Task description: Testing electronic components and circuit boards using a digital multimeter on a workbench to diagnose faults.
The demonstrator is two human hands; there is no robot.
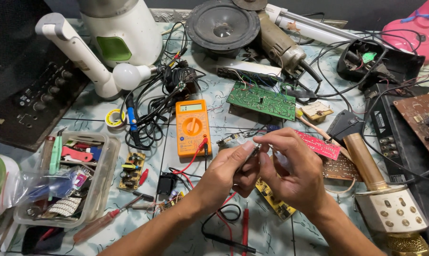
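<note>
My left hand (pixel 228 173) and my right hand (pixel 292 170) meet above the middle of the table, fingertips pinching a small dark electronic part (pixel 253 151) between them. The part is mostly hidden by my fingers. Thin wires run from it to a small board piece (pixel 228 139) just left of my thumbs. An orange multimeter (pixel 192 127) lies just beyond my left hand, its red lead (pixel 193 161) trailing toward my wrist. A yellow circuit board (pixel 273 201) lies under my right hand.
A green circuit board (pixel 262 100), red board (pixel 318 144), gold karaoke microphone (pixel 380 189), speaker cone (pixel 222 24), angle grinder (pixel 281 45), clear parts box (pixel 67 178), red-handled screwdriver (pixel 103 223), solder reel (pixel 115 118) and tangled black cables (pixel 148 109) crowd the table.
</note>
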